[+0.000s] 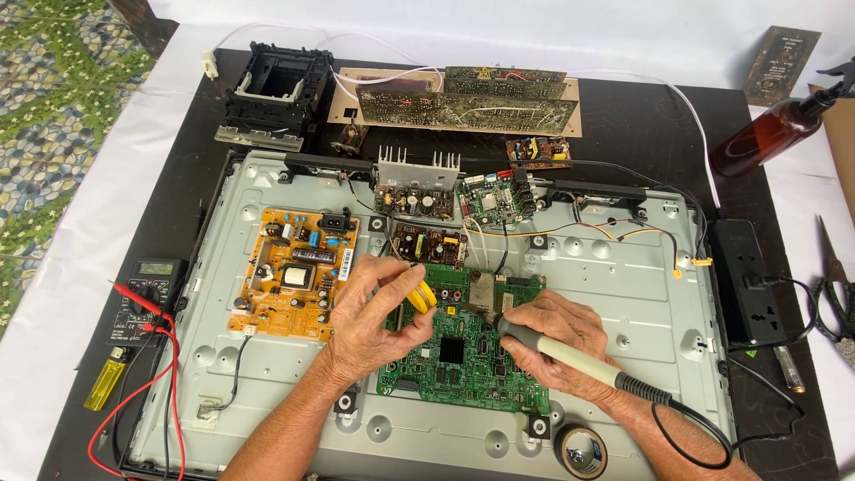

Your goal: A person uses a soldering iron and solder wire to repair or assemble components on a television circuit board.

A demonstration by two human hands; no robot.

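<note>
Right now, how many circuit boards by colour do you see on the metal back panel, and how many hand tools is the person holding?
Green boards: 2 (large one under the hands, small one at top)
Orange boards: 1
Brown boards: 2
Held tools: 2 (soldering iron, yellow-handled tool)
Total: 7

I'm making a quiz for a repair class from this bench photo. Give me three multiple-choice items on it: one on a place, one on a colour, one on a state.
1. Where does the roll of tape lie?
A. near the bottom edge, by the right forearm
B. on the brown bottle
C. on the orange circuit board

2. What colour is the circuit board under both hands?
A. orange
B. green
C. white

3. What does the right hand hold?
A. nothing
B. scissors
C. a soldering iron

Answers: 1 A, the tape sits at the bottom beside the right forearm. 2 B, the board beneath the hands is green. 3 C, the fingers wrap the iron's handle, its tip at the board.
</note>
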